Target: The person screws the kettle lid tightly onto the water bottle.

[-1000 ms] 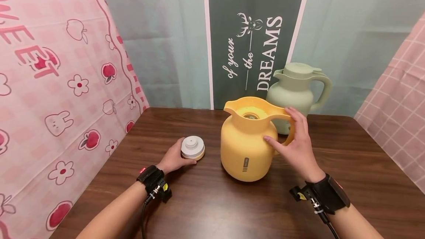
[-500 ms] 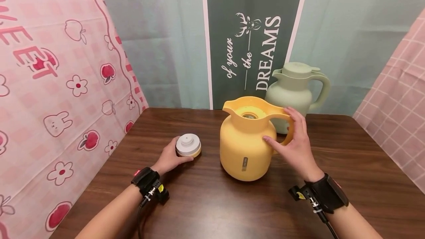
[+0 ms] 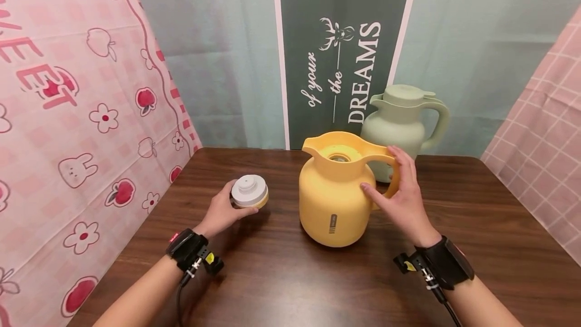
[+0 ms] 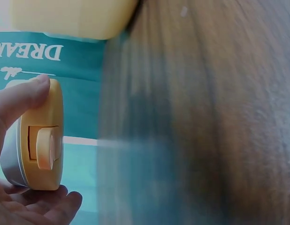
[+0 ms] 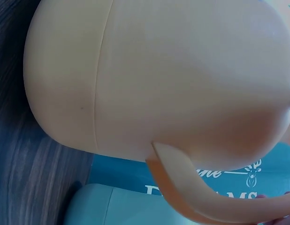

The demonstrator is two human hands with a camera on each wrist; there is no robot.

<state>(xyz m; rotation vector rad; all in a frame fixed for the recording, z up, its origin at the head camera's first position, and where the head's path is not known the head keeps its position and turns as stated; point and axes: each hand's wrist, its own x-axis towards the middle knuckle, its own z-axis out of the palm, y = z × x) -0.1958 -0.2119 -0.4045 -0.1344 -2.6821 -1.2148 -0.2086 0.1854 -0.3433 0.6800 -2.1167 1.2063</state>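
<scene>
In the head view, my left hand (image 3: pixel 223 212) pinches a round lid (image 3: pixel 249 191) between thumb and fingers. Its white stopper side faces up and its yellow cap side is underneath. The left wrist view shows a yellow tab (image 4: pixel 45 147) on the lid's edge, and the lid looks held just above the table. A yellow thermos jug (image 3: pixel 333 206) stands upright to the right, its mouth uncovered. My right hand (image 3: pixel 404 198) holds the jug's handle (image 3: pixel 394 178) with the fingers, while the thumb rests on the body. In the right wrist view those fingers are mostly cut off.
Behind the yellow jug stands a pale green thermos jug (image 3: pixel 395 125), its lid on. A brown wooden table (image 3: pixel 290 286) lies beneath everything. Printed cloths hang at the back (image 3: pixel 218 64) and both sides. A cable runs from each wrist camera.
My left hand has moved left and a little away from me with the lid, widening the space between lid and yellow jug. The right hand stays on the jug.
</scene>
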